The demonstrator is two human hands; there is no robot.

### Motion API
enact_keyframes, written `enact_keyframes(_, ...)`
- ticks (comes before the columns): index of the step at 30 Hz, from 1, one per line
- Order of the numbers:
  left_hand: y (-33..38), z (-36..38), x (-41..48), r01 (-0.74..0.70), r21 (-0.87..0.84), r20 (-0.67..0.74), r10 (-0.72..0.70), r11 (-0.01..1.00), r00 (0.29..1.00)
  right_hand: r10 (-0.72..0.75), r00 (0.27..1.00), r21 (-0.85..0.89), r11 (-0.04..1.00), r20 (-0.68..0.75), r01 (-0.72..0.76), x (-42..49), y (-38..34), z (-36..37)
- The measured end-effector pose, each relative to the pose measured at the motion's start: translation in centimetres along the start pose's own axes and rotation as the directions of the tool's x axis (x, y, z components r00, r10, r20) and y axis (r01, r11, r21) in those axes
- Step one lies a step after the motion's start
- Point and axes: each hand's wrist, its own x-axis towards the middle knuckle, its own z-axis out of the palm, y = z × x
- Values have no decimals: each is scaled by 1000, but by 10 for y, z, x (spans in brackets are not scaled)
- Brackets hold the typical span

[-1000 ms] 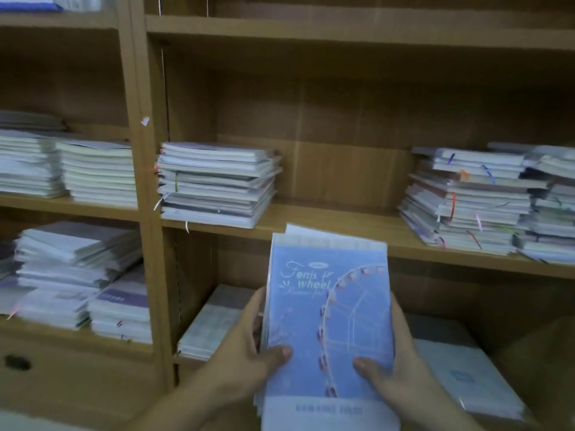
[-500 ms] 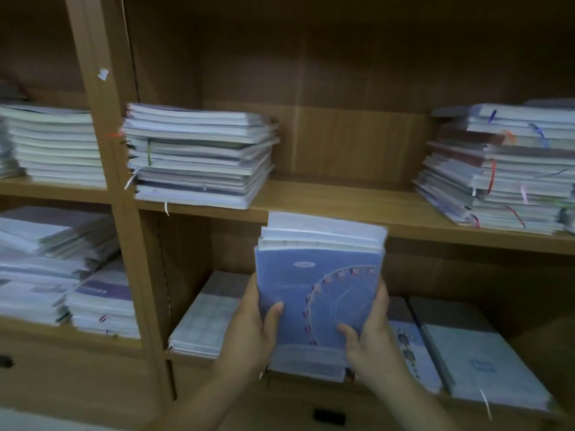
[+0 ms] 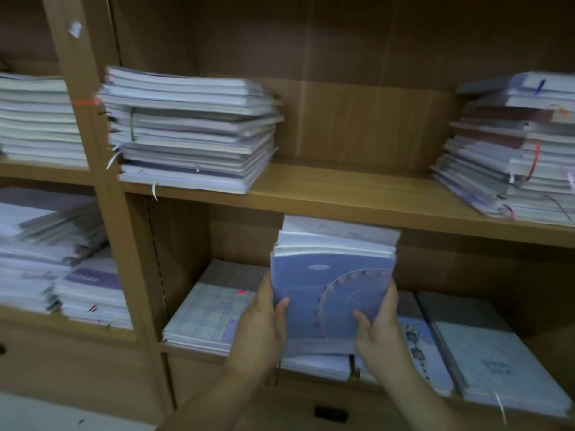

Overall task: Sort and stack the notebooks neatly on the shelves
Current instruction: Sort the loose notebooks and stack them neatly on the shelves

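Observation:
A small stack of notebooks (image 3: 329, 284) with a blue Ferris-wheel cover on top is tilted up at the mouth of the lower middle shelf. My left hand (image 3: 264, 325) grips its left edge, thumb on the cover. My right hand (image 3: 378, 334) grips its right edge, thumb also on the cover. The stack's near end sits over a white notebook pile (image 3: 314, 363) lying on that shelf. Its far end reaches just under the middle shelf board (image 3: 342, 194).
A checked notebook pile (image 3: 211, 309) lies left of my hands; patterned (image 3: 417, 340) and pale blue (image 3: 488, 356) piles lie to the right. Tall stacks stand on the middle shelf at left (image 3: 189, 132) and right (image 3: 516, 154). More stacks (image 3: 46, 244) fill the left bay.
The stack in my hands has moved forward and down toward the lower shelf. The view has dropped and come closer to the shelves.

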Motion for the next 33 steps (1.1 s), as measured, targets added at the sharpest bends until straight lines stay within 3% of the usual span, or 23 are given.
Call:
enact_keyframes(9, -16, 9, 6, 20, -39, 21, -19, 999, 1000, 0, 1000, -48, 999, -3, 0, 11, 19, 11)
enact_keyframes(15, -29, 15, 4, 82, -38, 80, -78, 996, 994, -9, 998, 36, 999, 58, 7, 6, 25, 15)
enact_keyframes(19, -29, 15, 3, 48, -46, 41, -46, 998, 998, 1, 1000, 97, 995, 24, -4, 1, 19, 18)
enact_keyframes(23, -30, 18, 1, 57, -45, 46, -55, 997, 997, -9, 999, 35, 999, -46, 10, -7, 13, 24)
enact_keyframes(33, -45, 24, -2, 175, 25, 222, -176, 984, 959, 66, 993, -16, 998, 97, -65, 10, 44, 29)
